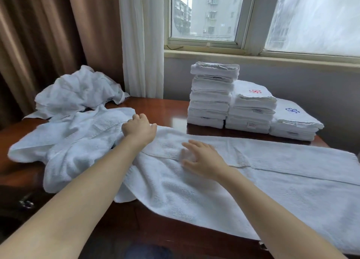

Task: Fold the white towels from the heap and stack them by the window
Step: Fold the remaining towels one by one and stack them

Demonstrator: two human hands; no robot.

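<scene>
Three stacks (251,110) of folded towels, under the window (212,15). One towel (272,180), part-folded lengthwise across the counter (165,106): left hand (139,127), grip curled on its far edge, likely tensioning; right hand (202,159), fingers spread flat, pinning the fold. Heap (78,91), far left.

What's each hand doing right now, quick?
Left hand: fingers curled, gripping the towel.
Right hand: open, fingers spread flat on the same towel.
</scene>
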